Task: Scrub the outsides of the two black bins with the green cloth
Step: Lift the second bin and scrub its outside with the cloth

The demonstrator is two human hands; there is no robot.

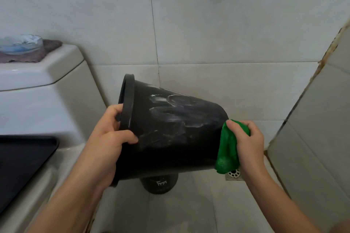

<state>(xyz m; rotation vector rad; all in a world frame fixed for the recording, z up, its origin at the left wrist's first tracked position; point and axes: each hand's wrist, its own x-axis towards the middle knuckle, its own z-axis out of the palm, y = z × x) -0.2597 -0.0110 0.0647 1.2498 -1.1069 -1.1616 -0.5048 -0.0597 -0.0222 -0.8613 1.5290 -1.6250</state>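
Note:
A black bin (174, 130) hangs on its side in mid-air, rim to the left, base to the right, with pale soapy smears on its wall. My left hand (109, 134) grips its rim, thumb on the outside wall and fingers curled over the edge. My right hand (248, 142) holds the bunched green cloth (227, 149) against the bin's base end. A second black bin (160, 183) stands on the floor beneath, mostly hidden by the first one.
A white toilet cistern (37, 81) stands at the left, with a glass dish (20, 43) on a dark cloth on its lid. A black toilet lid (22, 166) is at the lower left. A floor drain (233, 175) sits under the cloth. Tiled walls close in behind and at the right.

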